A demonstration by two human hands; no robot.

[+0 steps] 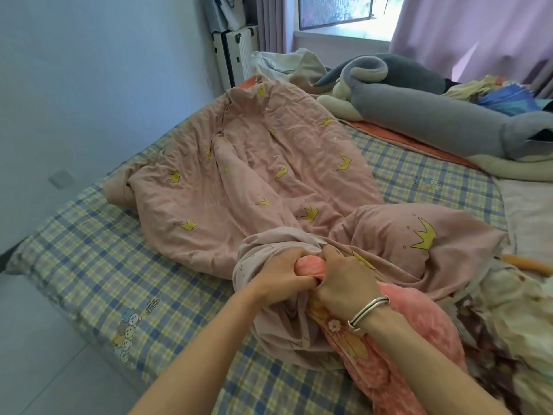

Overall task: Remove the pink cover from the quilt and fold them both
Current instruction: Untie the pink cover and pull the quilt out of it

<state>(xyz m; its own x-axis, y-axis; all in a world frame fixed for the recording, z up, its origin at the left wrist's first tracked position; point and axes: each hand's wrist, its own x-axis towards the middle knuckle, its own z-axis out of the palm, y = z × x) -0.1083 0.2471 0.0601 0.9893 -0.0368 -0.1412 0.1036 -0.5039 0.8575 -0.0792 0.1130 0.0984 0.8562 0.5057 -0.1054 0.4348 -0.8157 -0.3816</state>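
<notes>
Here, with the left hand (pixel 278 275) gripping the quilt (pixel 309 266) and the right hand (pixel 344 284) clutching the cover (pixel 239 175) sprawled across the bed (pixel 89 250), a hard pull could jam the bunched quilt in the opening.

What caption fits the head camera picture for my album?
Left hand grips the coral quilt; right hand bunches the pink crown-print cover beside it.

Both forearms reach forward; the left hand (pixel 278 277) grips the quilt (pixel 308 267), the right hand (pixel 344 284) grips the cover (pixel 239 175), knuckles touching.
</notes>
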